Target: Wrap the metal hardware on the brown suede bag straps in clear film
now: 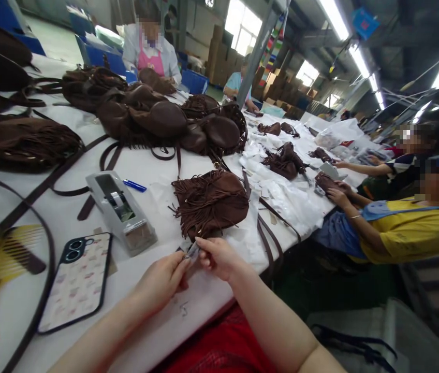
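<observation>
My left hand (168, 274) and my right hand (219, 257) meet at the near edge of the table, both closed in a pinch. Between their fingertips is a small clear, greyish strip (193, 250) that looks like plastic film or tape. Just beyond the fingers lies a dark brown fringed bag (215, 202), its near edge close to the strip; whether they touch I cannot tell. To the left stands a grey tape dispenser (120, 212) with a roll inside.
A patterned phone (75, 282), a yellow comb (4, 269) and a blue pen (134, 185) lie on the left. Brown bags (161, 116) with straps are heaped behind. White plastic wrapping (293, 202) covers the right side. Co-workers sit around the table, one in a yellow shirt (413, 228).
</observation>
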A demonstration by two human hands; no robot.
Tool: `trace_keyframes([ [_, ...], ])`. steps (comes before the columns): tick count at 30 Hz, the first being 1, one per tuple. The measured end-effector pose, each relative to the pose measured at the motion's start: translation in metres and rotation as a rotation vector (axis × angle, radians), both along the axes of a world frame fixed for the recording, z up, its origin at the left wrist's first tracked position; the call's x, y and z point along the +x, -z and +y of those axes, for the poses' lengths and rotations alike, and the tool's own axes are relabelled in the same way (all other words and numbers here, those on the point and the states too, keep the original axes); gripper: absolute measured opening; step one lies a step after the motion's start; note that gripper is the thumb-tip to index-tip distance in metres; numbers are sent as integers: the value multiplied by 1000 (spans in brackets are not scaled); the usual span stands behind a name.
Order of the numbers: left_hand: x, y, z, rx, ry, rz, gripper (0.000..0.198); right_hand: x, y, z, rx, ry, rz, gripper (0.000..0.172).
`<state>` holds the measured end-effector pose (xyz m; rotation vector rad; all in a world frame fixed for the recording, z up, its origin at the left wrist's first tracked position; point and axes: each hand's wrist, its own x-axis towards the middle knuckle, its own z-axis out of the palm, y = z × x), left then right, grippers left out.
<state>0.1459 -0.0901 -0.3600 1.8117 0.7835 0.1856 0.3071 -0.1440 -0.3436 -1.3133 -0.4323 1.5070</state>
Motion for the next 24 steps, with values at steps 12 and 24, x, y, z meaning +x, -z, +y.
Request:
trace_keyframes([
  [12, -1, 3, 0, 94, -63, 4, 29, 120, -37, -55, -8, 82, -1273, 35],
  [24, -3, 0, 11, 266, -93, -84, 34, 237, -2, -81, -561, -196, -1933, 40],
])
